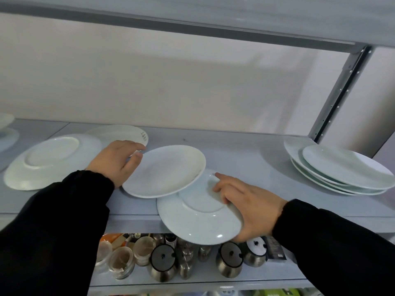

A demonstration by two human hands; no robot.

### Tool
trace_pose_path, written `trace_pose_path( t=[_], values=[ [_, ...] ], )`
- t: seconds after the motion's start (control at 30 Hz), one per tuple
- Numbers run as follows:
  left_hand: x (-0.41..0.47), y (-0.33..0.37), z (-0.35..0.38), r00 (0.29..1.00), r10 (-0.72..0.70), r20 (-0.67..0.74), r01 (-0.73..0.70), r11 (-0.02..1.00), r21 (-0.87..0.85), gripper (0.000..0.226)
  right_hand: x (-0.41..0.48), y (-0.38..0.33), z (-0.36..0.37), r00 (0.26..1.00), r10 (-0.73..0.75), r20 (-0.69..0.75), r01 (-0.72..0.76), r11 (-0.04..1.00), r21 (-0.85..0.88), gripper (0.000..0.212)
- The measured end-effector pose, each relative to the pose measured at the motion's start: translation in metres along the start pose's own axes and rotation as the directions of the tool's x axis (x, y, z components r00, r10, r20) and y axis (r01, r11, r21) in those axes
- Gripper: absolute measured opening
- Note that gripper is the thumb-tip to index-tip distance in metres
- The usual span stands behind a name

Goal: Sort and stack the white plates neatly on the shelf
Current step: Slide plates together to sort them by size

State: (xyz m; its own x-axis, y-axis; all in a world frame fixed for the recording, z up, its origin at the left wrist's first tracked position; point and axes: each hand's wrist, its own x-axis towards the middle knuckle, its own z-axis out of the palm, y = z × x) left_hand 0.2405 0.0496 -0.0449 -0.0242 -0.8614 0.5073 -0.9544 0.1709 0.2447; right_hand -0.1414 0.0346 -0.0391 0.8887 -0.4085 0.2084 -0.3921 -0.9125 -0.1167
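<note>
A white plate (166,171) lies right side up in the middle of the grey shelf (245,163). My left hand (116,161) holds its left rim, thumb on top. An upside-down white plate (198,218) juts over the shelf's front edge, partly under the middle plate. My right hand (250,204) grips it at the right, fingers spread on its base and thumb under the rim. At the left lies a large upside-down plate (51,161), and behind it another plate (119,133), partly hidden by my left hand. A stack of several plates (342,169) stands at the right.
More white dishes (6,129) show at the far left edge. A metal upright (339,90) stands at the back right, with a shelf overhead. The shelf below holds steel pots with black lids (163,263) and glass jars (121,261).
</note>
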Motion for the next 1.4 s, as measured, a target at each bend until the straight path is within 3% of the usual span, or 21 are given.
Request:
trace_pose_path(
  t=[0.2,0.33,0.4,0.47,0.53,0.6,0.7,0.77,0.9,1.0,1.17,1.3,1.4],
  values=[
    [-0.001,0.004,-0.002,1.000,0.012,-0.015,-0.013,1.000,-0.020,0.061,-0.045,0.014,0.001,0.972,-0.175,-0.155,0.147,0.974,-0.173,0.055],
    [-0.003,0.010,-0.004,0.999,0.012,-0.046,-0.014,0.999,-0.036,0.062,-0.075,0.027,-0.015,0.931,-0.205,-0.302,0.148,0.969,-0.200,0.038],
    [-0.003,0.013,-0.005,0.998,0.012,-0.061,-0.014,0.999,-0.037,0.063,-0.086,0.025,-0.024,0.912,-0.111,-0.394,0.083,0.993,-0.088,0.032],
    [-0.002,0.015,-0.005,0.998,-0.002,-0.069,0.000,0.999,-0.033,0.064,-0.086,0.012,-0.033,0.840,0.156,-0.520,-0.106,0.986,0.126,0.029],
    [-0.001,0.016,-0.003,0.998,-0.020,-0.066,0.019,0.999,-0.030,0.065,-0.075,0.002,-0.033,0.674,0.471,-0.569,-0.284,0.876,0.389,0.026],
    [0.000,0.018,0.000,0.998,-0.032,-0.056,0.032,0.999,-0.016,0.068,-0.056,0.004,-0.026,0.570,0.681,-0.460,-0.307,0.695,0.650,0.037],
    [0.003,0.026,0.001,0.997,-0.040,-0.064,0.038,0.999,-0.024,0.068,-0.022,0.015,-0.017,0.553,0.802,-0.224,-0.210,0.395,0.895,0.037],
    [0.005,0.032,0.003,0.998,-0.038,-0.059,0.037,0.999,-0.027,0.070,0.002,0.022,-0.014,0.562,0.823,-0.083,-0.144,0.196,0.970,0.035],
    [0.012,0.044,0.011,0.999,-0.044,-0.026,0.043,0.999,-0.025,0.062,0.033,0.029,-0.013,0.551,0.832,0.065,-0.168,0.034,0.985,0.034],
    [0.020,0.058,0.019,0.999,-0.035,0.007,0.035,0.999,-0.024,0.063,0.039,0.038,-0.018,0.515,0.854,0.065,-0.182,0.035,0.983,0.033],
    [0.032,0.076,0.031,0.998,-0.034,0.050,0.036,0.999,-0.034,0.067,0.032,0.049,-0.016,0.438,0.897,-0.057,-0.242,0.179,0.954,0.031],
    [0.030,0.072,0.028,0.997,-0.079,0.020,0.080,0.995,-0.055,0.072,0.026,0.050,-0.010,0.437,0.891,-0.123,-0.254,0.254,0.933,0.053],
    [0.026,0.067,0.024,0.993,-0.122,0.010,0.122,0.991,-0.056,0.076,0.025,0.050,-0.010,0.446,0.881,-0.161,-0.246,0.294,0.924,0.052]
  ],
)
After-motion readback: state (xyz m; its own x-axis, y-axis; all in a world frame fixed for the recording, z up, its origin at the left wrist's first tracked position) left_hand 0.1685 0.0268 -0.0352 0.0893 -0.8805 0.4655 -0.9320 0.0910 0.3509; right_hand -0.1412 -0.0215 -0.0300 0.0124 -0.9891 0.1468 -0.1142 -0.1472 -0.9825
